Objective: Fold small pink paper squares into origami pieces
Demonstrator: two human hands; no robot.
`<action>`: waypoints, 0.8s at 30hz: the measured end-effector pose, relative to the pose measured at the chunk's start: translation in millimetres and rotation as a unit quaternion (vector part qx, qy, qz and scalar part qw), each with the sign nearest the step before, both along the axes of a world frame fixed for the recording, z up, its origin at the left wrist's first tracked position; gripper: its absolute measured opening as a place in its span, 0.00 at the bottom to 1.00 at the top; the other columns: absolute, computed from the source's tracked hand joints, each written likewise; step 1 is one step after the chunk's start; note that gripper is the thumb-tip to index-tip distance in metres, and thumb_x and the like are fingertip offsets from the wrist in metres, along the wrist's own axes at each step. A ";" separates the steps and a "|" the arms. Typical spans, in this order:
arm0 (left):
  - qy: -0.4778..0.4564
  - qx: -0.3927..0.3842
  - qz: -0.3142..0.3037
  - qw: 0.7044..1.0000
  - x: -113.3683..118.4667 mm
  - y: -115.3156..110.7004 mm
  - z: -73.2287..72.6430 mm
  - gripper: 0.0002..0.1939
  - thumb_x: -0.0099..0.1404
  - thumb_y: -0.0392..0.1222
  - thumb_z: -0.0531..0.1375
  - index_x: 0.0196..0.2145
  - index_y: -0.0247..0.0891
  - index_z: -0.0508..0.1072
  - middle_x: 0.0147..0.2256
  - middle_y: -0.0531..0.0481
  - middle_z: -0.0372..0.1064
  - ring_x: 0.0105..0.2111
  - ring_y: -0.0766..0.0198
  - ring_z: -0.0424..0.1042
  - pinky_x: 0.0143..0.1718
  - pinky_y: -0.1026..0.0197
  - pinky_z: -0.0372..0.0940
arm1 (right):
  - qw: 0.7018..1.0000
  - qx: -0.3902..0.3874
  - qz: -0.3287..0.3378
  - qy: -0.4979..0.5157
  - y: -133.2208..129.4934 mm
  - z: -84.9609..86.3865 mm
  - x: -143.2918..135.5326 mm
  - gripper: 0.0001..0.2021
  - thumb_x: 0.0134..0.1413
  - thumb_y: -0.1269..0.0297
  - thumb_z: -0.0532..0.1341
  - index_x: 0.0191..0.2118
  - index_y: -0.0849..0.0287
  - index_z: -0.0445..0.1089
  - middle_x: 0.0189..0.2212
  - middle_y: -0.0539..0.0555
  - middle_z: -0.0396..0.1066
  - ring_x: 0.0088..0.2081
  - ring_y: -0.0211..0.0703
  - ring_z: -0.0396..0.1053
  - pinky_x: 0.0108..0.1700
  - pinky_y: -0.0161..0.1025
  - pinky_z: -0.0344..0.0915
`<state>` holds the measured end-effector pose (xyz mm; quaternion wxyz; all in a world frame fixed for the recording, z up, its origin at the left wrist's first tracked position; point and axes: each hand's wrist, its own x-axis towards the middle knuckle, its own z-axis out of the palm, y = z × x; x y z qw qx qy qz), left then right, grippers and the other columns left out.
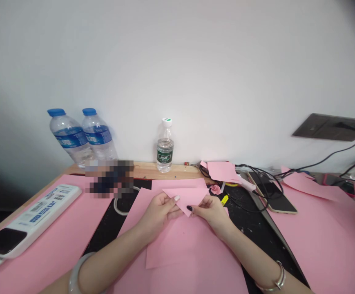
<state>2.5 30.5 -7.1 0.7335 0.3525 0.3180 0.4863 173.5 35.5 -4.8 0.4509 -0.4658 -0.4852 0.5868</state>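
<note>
A small pink paper (187, 197), folded to a triangle with its point toward me, is held up between both hands. My left hand (162, 209) pinches its left side, thumb on top and fingers beneath. On the right side, my right hand (210, 210) grips it the same way, the dark-nailed thumb near the lower point. Larger pink sheets (183, 253) lie under my hands on a black mat (251, 226).
Two blue-capped bottles (70, 136) and a small bottle (165, 151) stand by the wall. A white device (39, 216) lies left; a phone (272, 194), black cables (257, 175) and pink paper squares (223, 171) lie right. A clear ring (117, 206) is near the mat's left edge.
</note>
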 end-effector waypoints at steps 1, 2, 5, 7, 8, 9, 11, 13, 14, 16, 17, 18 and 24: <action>0.000 -0.002 0.002 1.000 -0.1 0.1 -0.3 0.12 0.58 0.45 0.64 0.35 0.34 0.71 0.40 0.39 0.75 0.40 0.51 0.75 0.46 0.45 0.65 | 1.000 -0.001 0.001 0.000 -0.1 -0.2 0.1 0.06 0.33 0.67 0.71 0.21 0.60 0.74 0.19 0.51 0.75 0.21 0.41 0.69 0.28 0.37 0.66; 0.000 -0.004 0.003 1.000 -0.1 0.1 -0.6 0.12 0.58 0.44 0.64 0.35 0.34 0.71 0.39 0.39 0.75 0.40 0.51 0.75 0.46 0.45 0.65 | 1.000 -0.002 0.001 0.000 -0.1 -0.3 0.3 0.06 0.33 0.67 0.71 0.21 0.60 0.74 0.19 0.51 0.75 0.21 0.41 0.69 0.28 0.37 0.66; -0.001 -0.004 0.003 1.000 -0.4 0.5 -1.1 0.11 0.58 0.44 0.64 0.34 0.34 0.71 0.39 0.40 0.75 0.39 0.52 0.75 0.46 0.46 0.66 | 1.000 -0.005 -0.003 -0.002 0.4 -1.0 1.1 0.05 0.33 0.68 0.71 0.20 0.61 0.74 0.18 0.51 0.74 0.20 0.40 0.69 0.27 0.37 0.66; 0.000 -0.005 0.003 1.000 -0.6 0.7 -1.4 0.11 0.58 0.44 0.64 0.34 0.34 0.71 0.39 0.39 0.75 0.40 0.52 0.75 0.46 0.46 0.66 | 1.000 -0.002 -0.002 -0.006 0.7 -1.3 1.6 0.05 0.34 0.69 0.70 0.20 0.61 0.75 0.18 0.52 0.75 0.20 0.40 0.69 0.27 0.37 0.66; 0.001 -0.006 0.004 1.000 -0.7 0.7 -1.4 0.11 0.58 0.44 0.64 0.34 0.34 0.71 0.39 0.39 0.75 0.40 0.52 0.75 0.45 0.46 0.66 | 1.000 0.000 0.000 -0.009 0.7 -1.5 1.9 0.04 0.34 0.69 0.70 0.20 0.61 0.75 0.18 0.52 0.75 0.21 0.40 0.70 0.28 0.37 0.66; 0.003 -0.007 0.003 1.000 -0.7 0.8 -1.5 0.11 0.58 0.44 0.64 0.35 0.34 0.71 0.39 0.39 0.75 0.40 0.52 0.75 0.45 0.46 0.66 | 1.000 0.003 0.002 -0.013 0.7 -1.7 2.2 0.04 0.34 0.69 0.70 0.20 0.61 0.75 0.19 0.52 0.75 0.21 0.40 0.70 0.28 0.37 0.65; 0.004 -0.007 0.003 1.000 -0.7 0.9 -1.2 0.12 0.58 0.44 0.64 0.35 0.34 0.70 0.39 0.40 0.75 0.39 0.52 0.75 0.45 0.46 0.66 | 1.000 0.005 0.005 -0.016 0.6 -2.2 2.6 0.03 0.35 0.70 0.70 0.20 0.61 0.75 0.19 0.52 0.75 0.21 0.41 0.70 0.28 0.37 0.65; 0.005 -0.008 0.004 1.000 -0.6 1.0 -0.5 0.11 0.58 0.44 0.63 0.34 0.34 0.70 0.38 0.40 0.75 0.39 0.52 0.75 0.45 0.46 0.66 | 1.000 0.007 0.006 -0.016 0.4 -2.8 3.0 0.03 0.35 0.69 0.69 0.21 0.61 0.76 0.20 0.53 0.76 0.22 0.41 0.70 0.29 0.37 0.66; 0.005 -0.008 0.005 1.000 -0.5 0.9 0.0 0.11 0.58 0.44 0.64 0.33 0.34 0.70 0.37 0.41 0.75 0.39 0.53 0.75 0.45 0.46 0.66 | 1.000 0.007 0.007 -0.015 0.4 -3.3 3.1 0.04 0.35 0.69 0.70 0.22 0.62 0.76 0.21 0.53 0.76 0.23 0.42 0.71 0.30 0.37 0.66; 0.005 -0.008 0.006 1.000 -0.4 0.7 0.8 0.10 0.58 0.44 0.64 0.32 0.34 0.69 0.35 0.41 0.76 0.38 0.53 0.75 0.44 0.47 0.66 | 1.000 0.008 0.008 -0.013 0.3 -3.9 3.0 0.05 0.35 0.68 0.70 0.23 0.62 0.76 0.22 0.53 0.76 0.25 0.43 0.71 0.32 0.38 0.67; 0.004 -0.006 0.004 1.000 -0.3 0.6 0.9 0.10 0.58 0.44 0.63 0.32 0.34 0.69 0.35 0.41 0.76 0.38 0.53 0.75 0.44 0.47 0.67 | 1.000 0.009 0.008 -0.012 0.3 -4.1 2.8 0.05 0.35 0.68 0.70 0.23 0.62 0.76 0.22 0.53 0.76 0.25 0.43 0.72 0.32 0.38 0.67; 0.003 -0.004 0.001 1.000 -0.3 0.5 0.9 0.11 0.58 0.44 0.63 0.32 0.33 0.70 0.36 0.41 0.76 0.38 0.53 0.75 0.44 0.47 0.67 | 1.000 0.009 0.009 -0.011 0.3 -4.0 2.4 0.06 0.34 0.67 0.70 0.23 0.62 0.75 0.21 0.53 0.76 0.25 0.43 0.72 0.32 0.38 0.67; 0.001 0.001 0.014 1.000 0.1 0.7 -0.9 0.13 0.57 0.46 0.64 0.32 0.33 0.70 0.37 0.40 0.75 0.39 0.52 0.75 0.45 0.47 0.66 | 1.000 0.002 -0.026 0.016 -0.3 1.7 -1.6 0.13 0.32 0.65 0.72 0.23 0.59 0.67 0.17 0.49 0.73 0.19 0.40 0.69 0.25 0.35 0.66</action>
